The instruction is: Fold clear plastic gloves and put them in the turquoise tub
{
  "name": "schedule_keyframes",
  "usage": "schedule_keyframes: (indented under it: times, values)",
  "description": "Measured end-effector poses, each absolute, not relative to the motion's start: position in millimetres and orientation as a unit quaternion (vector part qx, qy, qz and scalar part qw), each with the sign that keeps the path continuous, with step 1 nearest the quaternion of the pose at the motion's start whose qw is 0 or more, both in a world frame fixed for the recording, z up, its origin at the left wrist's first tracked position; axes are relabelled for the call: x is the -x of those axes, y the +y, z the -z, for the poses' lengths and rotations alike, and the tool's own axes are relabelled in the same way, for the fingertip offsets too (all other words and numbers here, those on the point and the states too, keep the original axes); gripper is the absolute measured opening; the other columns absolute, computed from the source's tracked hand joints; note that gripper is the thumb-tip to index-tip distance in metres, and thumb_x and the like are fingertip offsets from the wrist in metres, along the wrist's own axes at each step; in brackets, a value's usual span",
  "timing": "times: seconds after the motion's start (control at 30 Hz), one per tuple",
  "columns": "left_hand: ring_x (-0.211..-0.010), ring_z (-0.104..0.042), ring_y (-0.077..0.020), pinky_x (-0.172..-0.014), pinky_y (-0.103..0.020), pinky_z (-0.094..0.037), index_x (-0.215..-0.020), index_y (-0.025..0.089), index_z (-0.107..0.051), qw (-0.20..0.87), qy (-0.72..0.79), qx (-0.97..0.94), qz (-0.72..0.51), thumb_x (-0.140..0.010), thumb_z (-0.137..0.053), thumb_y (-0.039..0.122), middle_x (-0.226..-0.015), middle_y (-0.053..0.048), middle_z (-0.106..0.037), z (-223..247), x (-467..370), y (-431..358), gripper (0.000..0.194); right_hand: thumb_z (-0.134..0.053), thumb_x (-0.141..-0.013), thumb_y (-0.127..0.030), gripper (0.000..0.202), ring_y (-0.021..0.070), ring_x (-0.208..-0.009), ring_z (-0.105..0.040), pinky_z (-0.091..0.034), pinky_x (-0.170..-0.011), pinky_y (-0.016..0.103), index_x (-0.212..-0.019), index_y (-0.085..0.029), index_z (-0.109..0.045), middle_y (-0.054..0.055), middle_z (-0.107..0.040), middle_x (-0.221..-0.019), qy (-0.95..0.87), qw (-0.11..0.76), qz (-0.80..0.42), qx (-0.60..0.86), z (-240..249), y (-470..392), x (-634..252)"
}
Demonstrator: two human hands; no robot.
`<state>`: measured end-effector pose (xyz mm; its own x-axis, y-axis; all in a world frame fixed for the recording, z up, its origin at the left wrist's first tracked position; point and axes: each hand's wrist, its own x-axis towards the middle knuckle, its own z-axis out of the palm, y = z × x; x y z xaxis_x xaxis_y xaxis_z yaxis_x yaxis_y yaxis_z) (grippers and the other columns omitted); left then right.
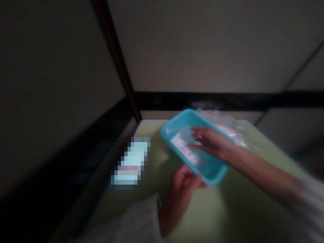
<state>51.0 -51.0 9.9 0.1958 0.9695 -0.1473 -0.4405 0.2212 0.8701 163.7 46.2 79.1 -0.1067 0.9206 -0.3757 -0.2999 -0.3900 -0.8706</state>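
Note:
A turquoise plastic basin (pixel 214 175), rectangular with rounded corners, is tilted above the table in the middle of the head view. My left hand (pixel 184 180) grips its near rim, the thumb on the outside near the lower corner. Over the basin's inside reaches my right hand (pixel 210 141), its fingers stretched and apart. Below those fingertips, clear shiny plastic (pixel 186 148) lies in the basin; blur hides its exact kind. Whether the fingertips touch it I cannot tell.
Crumpled clear plastic sheeting (pixel 235 131) lies behind the basin. A pixelated bright rectangle (pixel 133 162) is on the left of the pale yellow-green table (pixel 202 216). Walls with a dark band (pixel 227 100) stand close behind and to the left.

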Motion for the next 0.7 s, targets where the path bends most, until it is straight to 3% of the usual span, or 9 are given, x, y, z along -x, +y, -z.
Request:
schedule_keyframes:
  times: [0.23, 0.43, 0.7]
  values:
    - [-0.070, -0.062, -0.0126, -0.066, -0.025, -0.050, -0.084, 0.011, -0.063, 0.692, 0.365, -0.355, -0.511, -0.070, -0.071, 0.024, -0.077, -0.003, -0.067, -10, -51, -51, 0.020, -0.053, -0.066, 0.002, 0.021, 0.0123, -0.072, -0.049, -0.051, -0.063, 0.026, -0.069, -0.018, -0.050, -0.001, -0.048, -0.080, -0.313, 0.433, -0.689, 0.490, -73, 55, -168]
    - [-0.073, -0.063, -0.0133, -0.067, -0.025, -0.050, -0.086, 0.011, -0.063, 0.691, 0.365, -0.356, -0.513, -0.070, -0.071, 0.024, -0.080, -0.004, -0.068, -9, -51, -49, 0.022, -0.051, -0.070, -0.003, 0.018, 0.0131, -0.076, -0.051, -0.051, -0.070, 0.027, -0.074, -0.020, -0.049, 0.000, -0.050, -0.084, -0.316, 0.422, -0.695, 0.489, -70, 62, -168]
    - [-0.072, -0.062, -0.0131, -0.068, -0.025, -0.049, -0.084, 0.012, -0.063, 0.686, 0.367, -0.358, -0.517, -0.070, -0.070, 0.025, -0.079, -0.003, -0.067, -10, -51, -48, 0.021, -0.053, -0.074, -0.008, 0.014, 0.0132, -0.071, -0.050, -0.050, -0.064, 0.026, -0.079, -0.021, -0.047, 0.001, -0.053, -0.084, -0.327, 0.390, -0.695, 0.508, -77, 61, -170]
